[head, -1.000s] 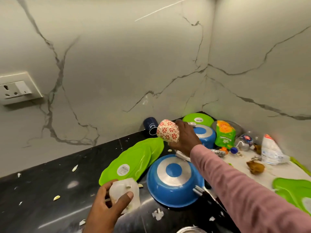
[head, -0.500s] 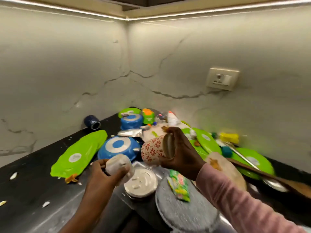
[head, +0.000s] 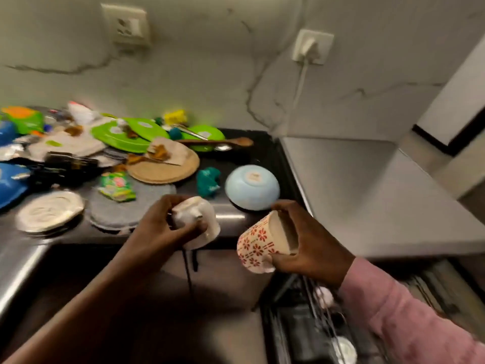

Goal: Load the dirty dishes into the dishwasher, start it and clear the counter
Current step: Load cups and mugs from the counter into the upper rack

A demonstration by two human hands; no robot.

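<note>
Dishwasher rack (head: 315, 334) sits open below; above it the right hand (head: 309, 245) grips a red-flowered cup (head: 256, 246) tilted sideways, beside it the left hand (head: 162, 227) clasps a white cup (head: 196, 222); beyond, an upturned blue bowl (head: 252, 186) and green plates (head: 123, 135) crowd the black counter (head: 265, 151)

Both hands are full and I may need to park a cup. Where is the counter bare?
Bare: the grey surface right of the upturned light blue bowl, and a dark strip between that bowl and the wooden spoon. Crowded: everything left of the bowl, with green plates, brown plate and wrappers piled together.
</note>
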